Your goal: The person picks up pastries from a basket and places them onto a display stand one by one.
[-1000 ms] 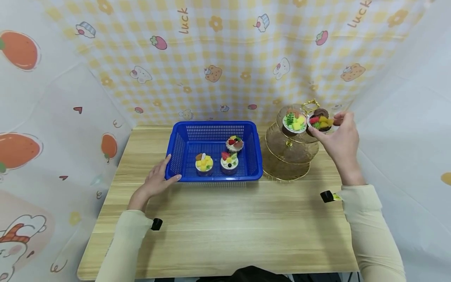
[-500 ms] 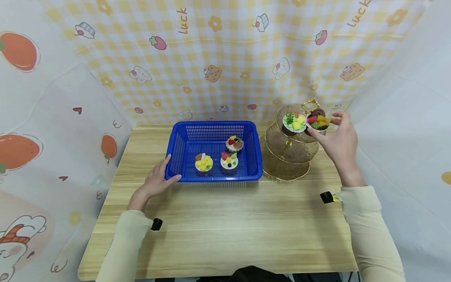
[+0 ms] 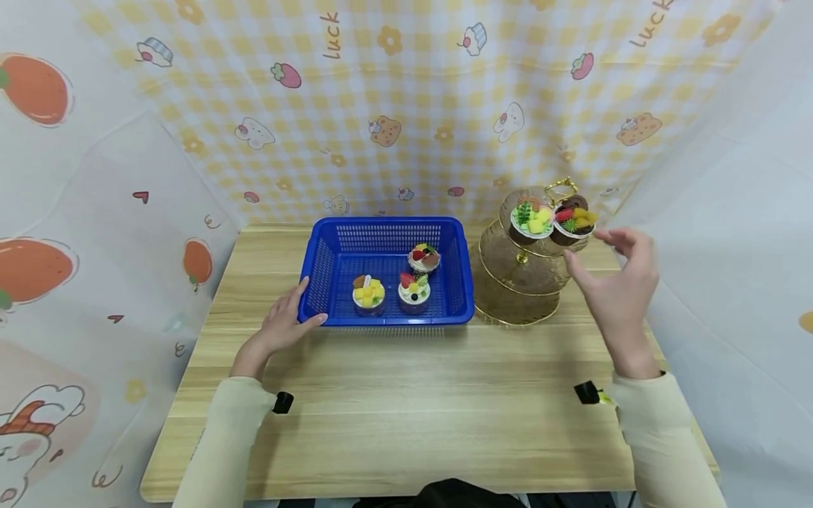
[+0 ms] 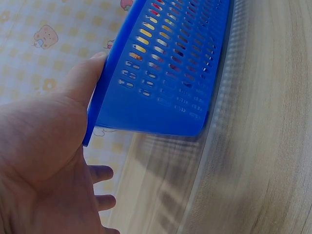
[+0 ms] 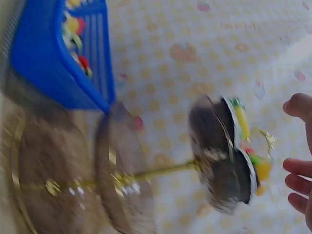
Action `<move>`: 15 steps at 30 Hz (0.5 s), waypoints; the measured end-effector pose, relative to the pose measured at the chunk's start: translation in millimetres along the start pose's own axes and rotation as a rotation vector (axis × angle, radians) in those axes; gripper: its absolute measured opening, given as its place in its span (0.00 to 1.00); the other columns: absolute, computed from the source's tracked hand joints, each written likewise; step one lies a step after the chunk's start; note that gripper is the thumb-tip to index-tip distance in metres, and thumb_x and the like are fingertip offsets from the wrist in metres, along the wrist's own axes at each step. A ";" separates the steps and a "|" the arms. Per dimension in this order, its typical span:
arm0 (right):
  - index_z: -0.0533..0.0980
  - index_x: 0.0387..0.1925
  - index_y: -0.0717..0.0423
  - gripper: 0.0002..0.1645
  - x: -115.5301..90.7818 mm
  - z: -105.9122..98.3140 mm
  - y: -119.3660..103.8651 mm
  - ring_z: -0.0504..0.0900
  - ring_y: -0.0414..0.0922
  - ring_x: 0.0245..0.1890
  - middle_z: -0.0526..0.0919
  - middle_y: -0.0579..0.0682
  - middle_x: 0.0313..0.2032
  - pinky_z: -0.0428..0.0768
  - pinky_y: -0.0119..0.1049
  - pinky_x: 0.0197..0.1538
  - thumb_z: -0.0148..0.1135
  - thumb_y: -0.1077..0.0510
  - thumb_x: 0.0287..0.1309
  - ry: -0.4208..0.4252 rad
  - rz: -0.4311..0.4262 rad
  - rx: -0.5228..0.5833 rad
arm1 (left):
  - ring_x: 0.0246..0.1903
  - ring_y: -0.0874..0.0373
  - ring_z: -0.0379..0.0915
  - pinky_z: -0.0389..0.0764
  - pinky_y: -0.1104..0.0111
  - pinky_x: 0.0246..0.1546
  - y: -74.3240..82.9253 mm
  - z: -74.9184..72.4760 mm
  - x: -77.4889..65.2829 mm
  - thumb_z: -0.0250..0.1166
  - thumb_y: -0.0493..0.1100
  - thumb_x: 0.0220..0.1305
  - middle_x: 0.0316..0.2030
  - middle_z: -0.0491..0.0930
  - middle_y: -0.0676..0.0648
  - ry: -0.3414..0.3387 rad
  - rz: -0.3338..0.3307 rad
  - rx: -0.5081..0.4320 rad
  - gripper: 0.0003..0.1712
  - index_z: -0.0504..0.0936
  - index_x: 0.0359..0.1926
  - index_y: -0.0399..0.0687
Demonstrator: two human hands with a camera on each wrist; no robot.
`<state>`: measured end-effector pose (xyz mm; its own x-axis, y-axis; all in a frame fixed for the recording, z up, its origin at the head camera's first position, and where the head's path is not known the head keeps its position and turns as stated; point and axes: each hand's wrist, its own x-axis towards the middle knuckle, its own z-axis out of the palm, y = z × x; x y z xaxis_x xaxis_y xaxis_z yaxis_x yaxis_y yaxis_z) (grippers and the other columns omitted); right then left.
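My left hand (image 3: 277, 329) rests at the near left corner of a blue plastic basket (image 3: 465, 282), thumb along the front rim and fingers spread by the left side. In the left wrist view the thumb (image 4: 87, 78) lies against the rim and the other fingers stretch out below it. Two fruit-topped cupcakes share the top tier of a gold-rimmed stand: one with green and yellow topping (image 3: 531, 220), one with chocolate, red and orange topping (image 3: 574, 220). My right hand (image 3: 619, 275) is just right of the chocolate cupcake, thumb and fingers apart and holding nothing.
Several tiers make up the clear stand (image 3: 517, 310), with a gold handle (image 3: 560, 187) on top. Inside the basket sit a mango-topped cupcake (image 3: 368, 295), a strawberry-topped one (image 3: 413, 293) and another behind (image 3: 423, 259). A wooden table (image 3: 406, 416) carries everything; a checked cloth (image 3: 406, 162) hangs behind.
My right hand has let go of the chocolate cupcake, which now stands on the top tier, and has drawn back right and toward me. The left hand and basket have stayed put.
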<state>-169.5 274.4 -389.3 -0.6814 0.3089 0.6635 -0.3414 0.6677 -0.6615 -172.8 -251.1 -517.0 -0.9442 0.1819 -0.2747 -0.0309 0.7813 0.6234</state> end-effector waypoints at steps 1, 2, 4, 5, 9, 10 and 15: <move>0.76 0.49 0.63 0.33 -7.0 2.4 -1.2 0.78 0.31 0.48 0.86 0.59 0.45 0.71 0.25 0.59 0.81 0.63 0.38 0.004 -0.031 0.021 | 0.75 0.26 0.29 0.35 0.27 0.68 -0.4 0.1 0.0 0.54 0.70 0.66 0.78 0.34 0.32 0.000 -0.004 0.001 0.57 0.27 0.79 0.60; 0.76 0.48 0.67 0.33 -14.1 5.4 -2.4 0.77 0.31 0.47 0.86 0.60 0.44 0.71 0.25 0.57 0.81 0.64 0.38 0.000 -0.062 0.040 | 0.75 0.26 0.28 0.35 0.27 0.68 -0.6 0.0 -0.2 0.54 0.71 0.66 0.78 0.34 0.32 -0.002 -0.005 0.002 0.57 0.26 0.79 0.60; 0.76 0.46 0.70 0.32 -28.5 12.7 -5.3 0.77 0.33 0.45 0.86 0.61 0.43 0.71 0.24 0.55 0.81 0.64 0.37 -0.029 -0.112 0.072 | 0.75 0.25 0.28 0.34 0.26 0.67 0.5 -0.7 -1.2 0.54 0.71 0.66 0.78 0.34 0.31 0.001 0.002 -0.003 0.58 0.26 0.79 0.60; 0.77 0.46 0.71 0.31 -35.4 17.1 -6.3 0.77 0.36 0.44 0.86 0.61 0.43 0.71 0.24 0.54 0.80 0.64 0.37 -0.049 -0.133 0.088 | 0.75 0.25 0.28 0.35 0.26 0.67 1.0 -1.0 -1.7 0.54 0.71 0.66 0.78 0.34 0.31 0.004 0.002 -0.005 0.58 0.27 0.79 0.60; 0.77 0.45 0.69 0.30 -58.3 36.8 -8.7 0.80 0.49 0.42 0.86 0.61 0.42 0.73 0.24 0.52 0.80 0.63 0.38 -0.152 -0.190 0.113 | 0.75 0.24 0.29 0.35 0.25 0.66 4.0 -2.3 -3.8 0.54 0.70 0.66 0.78 0.35 0.30 0.007 0.014 -0.009 0.57 0.28 0.79 0.59; 0.77 0.46 0.68 0.29 -62.5 42.1 -8.9 0.80 0.52 0.43 0.86 0.60 0.42 0.73 0.26 0.52 0.79 0.63 0.39 -0.185 -0.193 0.115 | 0.75 0.25 0.29 0.35 0.26 0.67 4.1 -2.0 -4.0 0.54 0.70 0.66 0.78 0.35 0.31 0.008 0.010 -0.009 0.57 0.28 0.79 0.60; 0.77 0.48 0.63 0.31 -75.5 68.2 -10.3 0.82 0.53 0.45 0.85 0.56 0.44 0.77 0.39 0.51 0.81 0.58 0.42 -0.344 -0.190 0.051 | 0.75 0.25 0.30 0.37 0.25 0.66 5.9 -1.6 -3.6 0.55 0.70 0.66 0.78 0.35 0.31 0.008 0.015 -0.008 0.58 0.28 0.79 0.58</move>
<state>-158.7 198.0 -456.4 -0.7771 -0.0672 0.6258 -0.5079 0.6542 -0.5604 -170.1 -248.1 -511.1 -0.9470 0.1887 -0.2600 -0.0196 0.7738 0.6331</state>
